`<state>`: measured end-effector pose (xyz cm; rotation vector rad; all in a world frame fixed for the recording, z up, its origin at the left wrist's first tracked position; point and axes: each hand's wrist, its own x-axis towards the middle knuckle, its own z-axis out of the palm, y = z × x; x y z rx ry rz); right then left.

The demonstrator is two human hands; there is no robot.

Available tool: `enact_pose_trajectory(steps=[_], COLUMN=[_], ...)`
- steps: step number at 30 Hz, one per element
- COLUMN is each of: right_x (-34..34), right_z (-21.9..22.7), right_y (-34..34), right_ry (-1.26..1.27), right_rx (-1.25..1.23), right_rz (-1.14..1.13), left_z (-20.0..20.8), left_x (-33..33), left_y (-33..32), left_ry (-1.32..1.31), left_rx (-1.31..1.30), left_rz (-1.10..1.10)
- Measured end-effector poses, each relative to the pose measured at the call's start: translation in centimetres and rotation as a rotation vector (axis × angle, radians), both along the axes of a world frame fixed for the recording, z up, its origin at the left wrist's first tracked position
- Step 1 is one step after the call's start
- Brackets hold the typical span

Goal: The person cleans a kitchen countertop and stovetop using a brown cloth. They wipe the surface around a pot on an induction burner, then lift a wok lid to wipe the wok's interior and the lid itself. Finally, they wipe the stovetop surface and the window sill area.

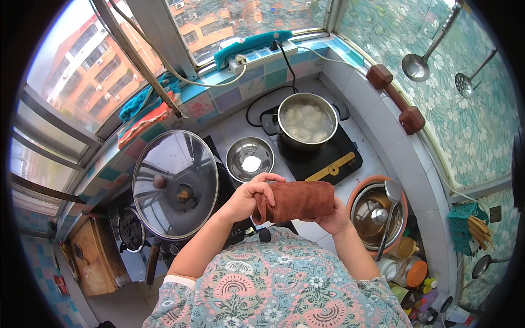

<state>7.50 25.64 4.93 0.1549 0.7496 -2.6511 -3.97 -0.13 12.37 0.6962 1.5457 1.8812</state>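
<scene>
A folded brown towel (299, 200) is stretched between my two hands, in front of my body. My left hand (252, 195) grips its left end, with fingers curled over the top fold. Under the right end, my right hand (334, 218) holds it; most of those fingers are hidden behind the cloth. Just beyond the left hand stands a shiny metal bowl (244, 150). Farther off to the right, a steel pot (280, 117) of cloudy, bubbling liquid with pale lumps sits on a black induction cooker (350, 158).
A glass-lidded pan (175, 186) stands on the gas stove at left, its handle pointing toward me. At right, an orange basin (403, 208) holds a metal vessel and a ladle (392, 191). Jars (414, 271) crowd below it. A power strip (262, 56) lies along the windowsill.
</scene>
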Motion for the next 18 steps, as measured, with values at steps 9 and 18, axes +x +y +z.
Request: enact_pose_trajectory(steps=[9, 18], right_x=[-0.7, -0.7], right_z=[-0.1, -7.3], right_y=[-1.9, 1.0], right_ry=[-0.179, -0.129], right_rx=[0.473, 1.382], right_rz=[0.088, 0.118], left_z=[-2.2, -7.9], left_x=[0.2, 2.2], left_y=[-1.5, 0.1], left_ry=[-0.284, -0.227], left_rx=[-0.275, -0.4], left_rz=[-0.174, 0.287])
